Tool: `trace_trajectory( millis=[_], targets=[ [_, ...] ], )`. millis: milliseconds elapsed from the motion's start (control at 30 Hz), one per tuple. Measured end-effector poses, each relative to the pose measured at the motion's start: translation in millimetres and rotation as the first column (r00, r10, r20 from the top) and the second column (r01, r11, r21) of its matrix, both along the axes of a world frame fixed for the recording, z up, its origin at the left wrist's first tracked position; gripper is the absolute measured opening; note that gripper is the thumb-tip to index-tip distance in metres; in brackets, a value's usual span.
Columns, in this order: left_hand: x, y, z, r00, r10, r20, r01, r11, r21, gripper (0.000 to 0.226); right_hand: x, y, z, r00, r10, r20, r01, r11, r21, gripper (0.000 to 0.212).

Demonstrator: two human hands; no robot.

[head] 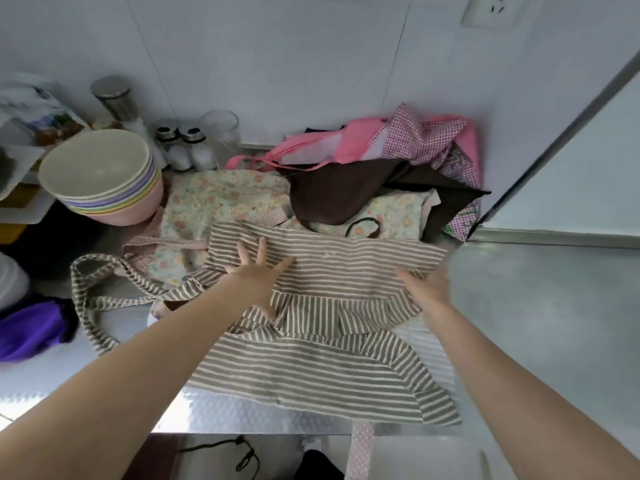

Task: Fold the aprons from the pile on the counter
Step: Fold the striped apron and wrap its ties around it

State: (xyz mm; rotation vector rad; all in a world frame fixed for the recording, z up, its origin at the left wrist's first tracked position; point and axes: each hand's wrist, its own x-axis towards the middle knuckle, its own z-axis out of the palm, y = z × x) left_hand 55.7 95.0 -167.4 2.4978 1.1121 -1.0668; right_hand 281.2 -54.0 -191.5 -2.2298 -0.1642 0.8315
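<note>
A brown-and-cream striped apron (332, 344) lies spread across the steel counter (540, 306), its strap looping off to the left. My left hand (258, 278) presses flat on its upper left part, fingers spread. My right hand (426, 287) rests on the apron's right edge, blurred, fingers apart. Behind it a floral apron (221, 199) lies flat. A brown apron (346, 192) and a pink checked apron (415, 140) are heaped at the back right against the wall.
A stack of pastel bowls (100, 174) stands upside down at the left. Two shakers (183, 147), a glass jar (221, 129) and a metal-lidded jar (114, 98) line the back wall. A purple cloth (31, 327) lies at the far left. The counter's front edge runs below the apron.
</note>
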Motion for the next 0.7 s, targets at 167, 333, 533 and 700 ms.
trace_trajectory(
  millis=[167, 333, 533, 700],
  targets=[
    [2, 6, -4, 0.996, 0.084, -0.038, -0.084, 0.996, -0.009, 0.133, 9, 5, 27, 0.957, -0.001, 0.289, -0.063, 0.975, 0.214, 0.032],
    [7, 7, -5, 0.984, 0.157, -0.086, -0.165, 0.982, -0.093, 0.133, 24, -15, 26, 0.711, 0.213, 0.67, -0.259, 0.965, -0.032, 0.024],
    [14, 42, 31, 0.997, 0.072, -0.005, -0.072, 0.995, -0.064, 0.09, 14, -2, 21, 0.619, 0.511, 0.597, -0.245, 0.847, -0.471, 0.05],
    [12, 76, 25, 0.983, 0.042, 0.178, -0.087, 0.963, 0.257, 0.056, 2, 49, 43, 0.373, 0.842, 0.388, -0.701, 0.531, -0.477, 0.069]
  ],
)
